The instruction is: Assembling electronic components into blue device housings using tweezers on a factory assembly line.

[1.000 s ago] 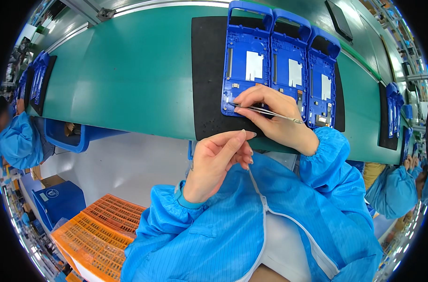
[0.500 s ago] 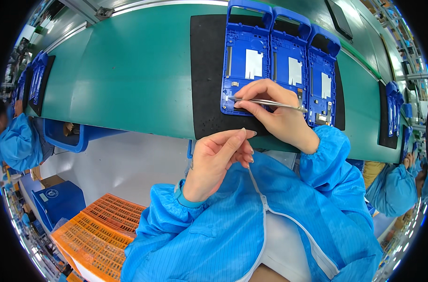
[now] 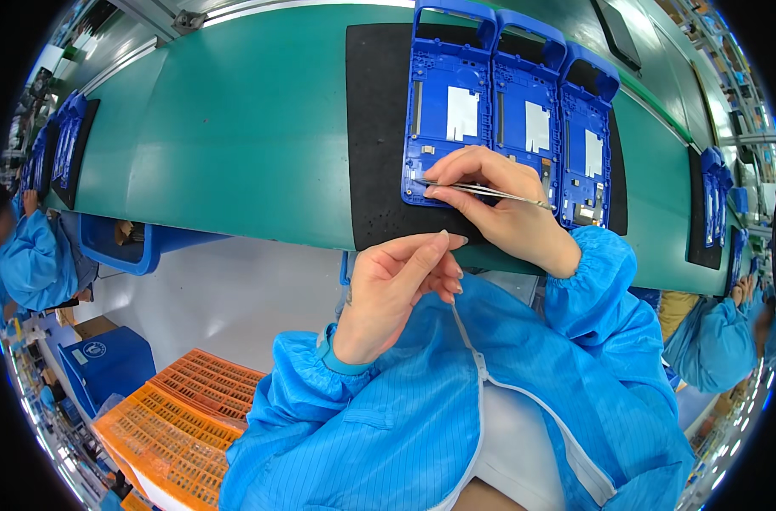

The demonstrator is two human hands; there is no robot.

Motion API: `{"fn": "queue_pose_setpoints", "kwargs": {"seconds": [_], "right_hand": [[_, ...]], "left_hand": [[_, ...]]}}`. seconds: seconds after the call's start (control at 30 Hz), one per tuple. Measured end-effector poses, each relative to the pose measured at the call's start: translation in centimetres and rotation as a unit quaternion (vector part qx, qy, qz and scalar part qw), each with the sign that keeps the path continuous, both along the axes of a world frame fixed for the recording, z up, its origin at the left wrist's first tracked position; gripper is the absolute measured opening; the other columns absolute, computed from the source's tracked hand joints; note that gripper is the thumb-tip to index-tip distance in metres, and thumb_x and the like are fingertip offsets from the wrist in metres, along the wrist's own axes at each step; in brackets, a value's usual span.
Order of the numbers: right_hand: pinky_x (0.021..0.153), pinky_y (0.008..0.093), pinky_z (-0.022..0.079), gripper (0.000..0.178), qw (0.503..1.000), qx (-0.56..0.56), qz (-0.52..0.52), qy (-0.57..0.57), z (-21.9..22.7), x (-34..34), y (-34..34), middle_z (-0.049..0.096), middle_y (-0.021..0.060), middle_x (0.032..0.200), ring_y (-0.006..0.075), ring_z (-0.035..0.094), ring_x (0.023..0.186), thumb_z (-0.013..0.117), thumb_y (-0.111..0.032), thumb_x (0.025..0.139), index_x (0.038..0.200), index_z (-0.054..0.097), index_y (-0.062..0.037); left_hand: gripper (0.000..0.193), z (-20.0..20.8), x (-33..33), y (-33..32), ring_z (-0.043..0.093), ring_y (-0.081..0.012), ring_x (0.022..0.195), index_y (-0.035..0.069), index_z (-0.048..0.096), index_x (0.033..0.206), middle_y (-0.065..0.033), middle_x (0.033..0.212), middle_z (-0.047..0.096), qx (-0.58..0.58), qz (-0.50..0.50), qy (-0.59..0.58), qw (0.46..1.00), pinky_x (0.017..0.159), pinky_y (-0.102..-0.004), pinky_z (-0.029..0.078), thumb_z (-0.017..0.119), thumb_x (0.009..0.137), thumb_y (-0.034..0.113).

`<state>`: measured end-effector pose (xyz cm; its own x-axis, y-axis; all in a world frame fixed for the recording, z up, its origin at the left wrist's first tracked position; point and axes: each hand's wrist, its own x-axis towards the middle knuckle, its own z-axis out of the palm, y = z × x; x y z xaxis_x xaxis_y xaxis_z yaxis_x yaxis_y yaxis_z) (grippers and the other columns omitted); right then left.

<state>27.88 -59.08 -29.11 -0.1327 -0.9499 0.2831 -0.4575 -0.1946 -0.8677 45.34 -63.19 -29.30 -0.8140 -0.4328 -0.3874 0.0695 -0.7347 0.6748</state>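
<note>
Three blue plastic casings (image 3: 446,72) with looped tops lie side by side on a black mat (image 3: 378,145). My right hand (image 3: 507,192) pinches metal tweezers (image 3: 514,196). Their tip rests at the lower left corner of the leftmost casing, by a small pale part (image 3: 417,177). My fingers cover much of that casing's lower end and part of the middle one. Nearer to me, my left hand (image 3: 396,285) hovers by the mat's front edge, thumb against forefinger and the other fingers curled. What it holds, if anything, is hidden.
The mat lies on a green workbench (image 3: 260,128). A dark flat tray (image 3: 615,34) is at the far right. Below the bench on the left hangs a blue bin (image 3: 141,260); orange slotted trays (image 3: 183,417) are stacked near me. Co-workers (image 3: 34,260) sit on both sides.
The tweezers' two arms look slightly further apart, with the tip still at the same corner. My left hand has barely moved. The left co-worker's hand has shifted a little.
</note>
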Motion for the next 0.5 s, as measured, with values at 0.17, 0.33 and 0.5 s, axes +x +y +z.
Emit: {"fn": "queue_pose_setpoints", "kwargs": {"seconds": [0.17, 0.33, 0.5], "right_hand": [[0.076, 0.0277, 0.052, 0.011, 0.998, 0.044, -0.017, -0.045, -0.03, -0.01, 0.02, 0.062, 0.0125, 0.092, 0.0182, 0.062, 0.086, 0.062, 0.002, 0.079, 0.088, 0.056, 0.0021], [0.076, 0.0272, 0.052, 0.01, 0.998, 0.045, -0.009, -0.051, 0.25, -0.04, 0.0, 0.062, 0.0125, 0.093, 0.0181, 0.062, 0.087, 0.062, 0.001, 0.08, 0.088, 0.056, 0.0025], [0.074, 0.026, 0.052, 0.01, 0.994, 0.049, -0.024, -0.09, 0.23, 0.11, 0.05, 0.062, 0.0118, 0.092, 0.0167, 0.062, 0.084, 0.062, 0.0, 0.08, 0.087, 0.056, 0.0023]], "left_hand": [[0.027, -0.08, -0.03, -0.05, 0.058, -0.0128, 0.07, -0.003, 0.06, 0.105, -0.0069, 0.079, 0.061, 0.005, 0.0, 0.004, 1.0, 0.063, -0.0239, 0.048, 0.05, 0.092, 0.019], [0.027, 0.41, -0.19, 0.06, 0.055, -0.014, 0.069, -0.006, 0.057, 0.105, -0.0069, 0.078, 0.057, -0.008, 0.004, -0.016, 1.0, 0.061, -0.0251, 0.046, 0.046, 0.093, 0.015], [0.027, 0.54, -0.1, 0.06, 0.056, -0.0141, 0.069, -0.006, 0.057, 0.105, -0.0071, 0.078, 0.057, -0.003, -0.003, -0.025, 1.0, 0.061, -0.0253, 0.047, 0.046, 0.093, 0.015]]}}
